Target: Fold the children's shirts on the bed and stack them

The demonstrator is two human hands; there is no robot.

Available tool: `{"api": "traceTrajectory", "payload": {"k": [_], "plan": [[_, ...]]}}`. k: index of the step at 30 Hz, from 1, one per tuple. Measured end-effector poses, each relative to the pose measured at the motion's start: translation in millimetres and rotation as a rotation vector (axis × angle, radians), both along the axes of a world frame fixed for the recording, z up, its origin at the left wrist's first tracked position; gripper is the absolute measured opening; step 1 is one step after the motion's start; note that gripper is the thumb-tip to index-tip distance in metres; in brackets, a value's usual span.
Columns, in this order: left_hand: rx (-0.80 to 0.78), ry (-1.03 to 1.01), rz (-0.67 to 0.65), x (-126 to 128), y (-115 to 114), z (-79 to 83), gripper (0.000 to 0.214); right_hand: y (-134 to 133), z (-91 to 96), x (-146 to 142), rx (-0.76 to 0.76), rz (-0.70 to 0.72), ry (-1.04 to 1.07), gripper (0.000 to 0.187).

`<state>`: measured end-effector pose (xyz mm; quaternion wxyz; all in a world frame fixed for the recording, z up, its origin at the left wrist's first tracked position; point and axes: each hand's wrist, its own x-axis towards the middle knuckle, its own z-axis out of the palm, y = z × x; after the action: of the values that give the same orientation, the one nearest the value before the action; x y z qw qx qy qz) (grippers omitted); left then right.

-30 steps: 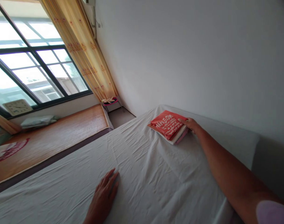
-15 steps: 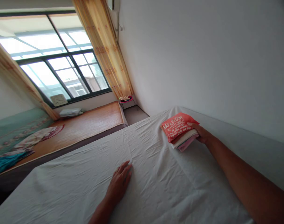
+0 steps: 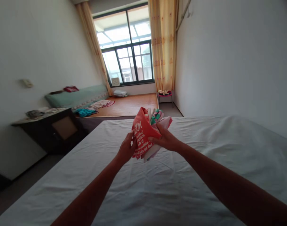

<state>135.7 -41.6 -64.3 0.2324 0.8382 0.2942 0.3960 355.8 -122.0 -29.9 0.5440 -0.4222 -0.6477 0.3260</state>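
Observation:
A small stack of folded clothes is held up on edge over the white bed sheet. Its outer piece is a red garment with white lettering. Behind that show white, pink and green folded cloths, fanned slightly apart at the top. My right hand grips the stack from the right, thumb on the red garment and fingers hidden among the layers. On the left edge, my left hand clasps the red garment, its fingers partly hidden behind the cloth.
Past the bed's far edge lies a second bed with a brown mat and loose cloths. A dark cabinet stands at the left. By the curtain is a small pink stool. A white wall runs along the right.
The stack has come from beside the right wall to the middle, tilted onto its edge. My left hand has left the sheet and taken hold of it. The view has turned left and levelled.

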Motion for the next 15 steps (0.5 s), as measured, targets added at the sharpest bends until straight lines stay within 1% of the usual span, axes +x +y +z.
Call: {"api": "traceTrajectory", "payload": {"k": [2, 3, 4, 5, 7, 9, 11, 13, 15], "plan": [[0.015, 0.056, 0.081, -49.3, 11.4, -2.1, 0.038, 20.2, -6.7, -20.7, -0.123, 0.165, 0.033, 0.045], [-0.019, 0.081, 0.111, -72.6, 15.3, -5.3, 0.038, 30.3, -12.3, -28.5, -0.194, 0.218, 0.059, 0.047], [-0.076, 0.096, 0.129, -93.7, 17.7, -9.8, 0.037, 40.2, -19.3, -35.2, -0.253, 0.237, 0.069, 0.049], [-0.146, 0.093, 0.137, -111.7, 19.0, -15.0, 0.038, 49.9, -27.3, -41.3, -0.291, 0.226, 0.055, 0.048], [-0.271, 0.058, 0.124, -137.7, 19.3, -25.8, 0.039, 67.5, -44.0, -52.4, -0.317, 0.165, -0.045, 0.042], [-0.341, 0.021, 0.109, -151.4, 19.6, -34.7, 0.043, 82.5, -57.7, -63.3, -0.310, 0.095, -0.166, 0.037], [-0.366, 0.022, 0.124, -155.9, 21.9, -40.3, 0.047, 94.9, -65.6, -74.6, -0.313, 0.047, -0.269, 0.035], [-0.345, 0.066, 0.161, -153.6, 26.1, -42.8, 0.045, 105.5, -68.8, -87.2, -0.306, 0.048, -0.387, 0.031], [-0.291, 0.133, 0.211, -146.9, 31.0, -42.5, 0.038, 114.5, -70.0, -100.4, -0.264, 0.063, -0.503, 0.023]]}}
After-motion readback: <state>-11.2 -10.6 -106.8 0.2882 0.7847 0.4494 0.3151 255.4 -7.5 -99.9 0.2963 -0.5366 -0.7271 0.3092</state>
